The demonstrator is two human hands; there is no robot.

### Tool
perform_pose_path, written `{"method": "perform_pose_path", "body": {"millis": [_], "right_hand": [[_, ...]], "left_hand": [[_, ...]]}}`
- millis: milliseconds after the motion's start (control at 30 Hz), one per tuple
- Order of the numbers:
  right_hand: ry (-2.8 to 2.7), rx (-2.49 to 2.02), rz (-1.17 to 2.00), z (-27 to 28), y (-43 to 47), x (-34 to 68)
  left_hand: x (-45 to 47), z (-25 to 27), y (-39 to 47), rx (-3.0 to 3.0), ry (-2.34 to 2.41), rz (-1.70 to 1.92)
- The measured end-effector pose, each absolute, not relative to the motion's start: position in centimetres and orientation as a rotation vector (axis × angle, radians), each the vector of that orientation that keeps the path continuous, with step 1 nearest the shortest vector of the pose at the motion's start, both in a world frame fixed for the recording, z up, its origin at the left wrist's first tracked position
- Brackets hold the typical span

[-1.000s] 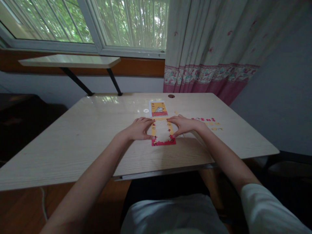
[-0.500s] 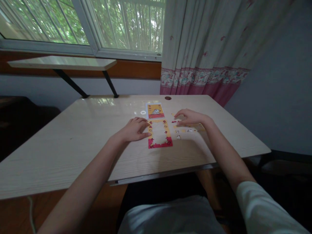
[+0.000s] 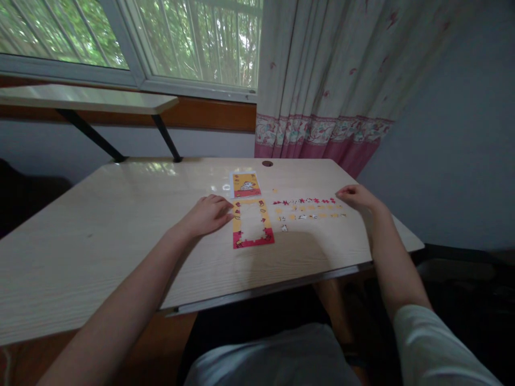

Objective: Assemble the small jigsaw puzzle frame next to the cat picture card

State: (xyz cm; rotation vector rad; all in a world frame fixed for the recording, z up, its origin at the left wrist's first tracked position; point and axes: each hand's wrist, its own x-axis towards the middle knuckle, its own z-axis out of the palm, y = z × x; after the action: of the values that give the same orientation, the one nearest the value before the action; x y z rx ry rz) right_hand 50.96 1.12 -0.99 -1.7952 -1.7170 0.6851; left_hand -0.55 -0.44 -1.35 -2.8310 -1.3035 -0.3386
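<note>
A jigsaw puzzle border [image 3: 254,243] in yellow and red lies on the table, with bare tabletop showing inside it. My left hand [image 3: 207,214] rests at its left edge, thumb and fingers apart, fingertips touching it. Behind the border is a picture card [image 3: 247,185] with a white animal on yellow and red. To the right, loose puzzle pieces lie in rows: red pieces [image 3: 302,201] at the back, yellow and white pieces [image 3: 313,216] nearer me. Beyond the right end of the red row, my right hand [image 3: 356,196] has its fingers curled together; whatever they hold is hidden.
The pale wooden table [image 3: 132,257] has a raised shelf [image 3: 92,99] on black legs at its back left. A round cable hole [image 3: 267,163] is near the back edge. Behind stand a window and a patterned curtain [image 3: 306,80].
My right hand has moved right, from over the pieces to past the end of the red row, and its fingers have closed. My left hand stays at the border. The view has shifted slightly right.
</note>
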Motion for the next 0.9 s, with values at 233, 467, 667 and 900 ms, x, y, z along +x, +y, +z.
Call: {"method": "perform_pose_path", "body": {"millis": [233,467,667,900], "right_hand": [[-1.658,-1.826,0.755,-1.0,-0.1,50.5],[-1.768,-1.79,0.863,-0.7,0.0,49.7],[-1.805,-1.797,0.91,0.3,-0.5,48.9],[-2.057,-1.701,1.003,0.1,0.1,45.4]], "left_hand": [[-0.6,-1.4,-0.3,-2.827,-1.306,-0.326],[-0.8,-1.8,0.1,-2.851,-1.307,-0.364],[-0.7,-1.7,0.0,-2.853,-1.287,-0.335],[-0.6,-1.6,0.0,-2.858,-1.291,-0.35]]}}
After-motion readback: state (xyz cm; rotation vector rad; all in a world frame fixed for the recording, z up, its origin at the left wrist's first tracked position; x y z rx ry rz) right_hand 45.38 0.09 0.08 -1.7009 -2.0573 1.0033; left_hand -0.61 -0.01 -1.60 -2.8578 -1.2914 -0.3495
